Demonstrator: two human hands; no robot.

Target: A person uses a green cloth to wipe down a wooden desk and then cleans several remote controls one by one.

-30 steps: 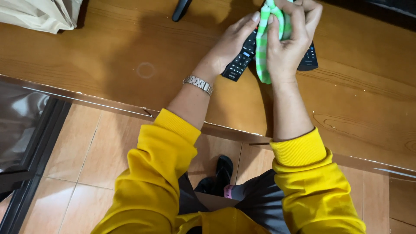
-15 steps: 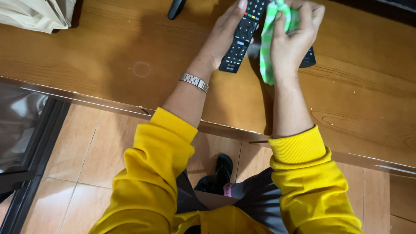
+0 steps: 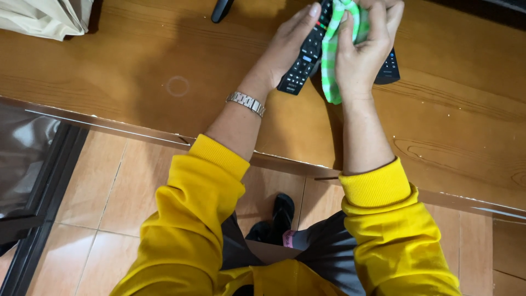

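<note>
1. The left hand point(image 3: 285, 49) grasps a black remote control point(image 3: 307, 52) from its left side. The thumb lies along the upper edge and the fingers curl underneath. The remote sits tilted, its lower end pointing toward the wrist.
2. A silver metal watch point(image 3: 246, 103) sits on the left wrist, just below the hand.
3. The right hand point(image 3: 364, 52) is clenched on a green-and-white checked cloth point(image 3: 331, 66). The fingers press the cloth against the right side of the remote control.
4. The cloth hangs down from the right hand between both hands; its loose end reaches just below the palm.
5. A second black remote point(image 3: 386, 68) lies on the wooden table point(image 3: 137, 60) directly beneath the right hand, partly hidden by it.
6. A dark object point(image 3: 221, 10) lies above and to the left of the left hand, cut off by the frame; its kind cannot be told.
7. A beige bag point(image 3: 46, 16) lies well apart, far left of the left hand.
8. Both forearms emerge from yellow sleeves point(image 3: 378, 189) pushed back below the wrists.
</note>
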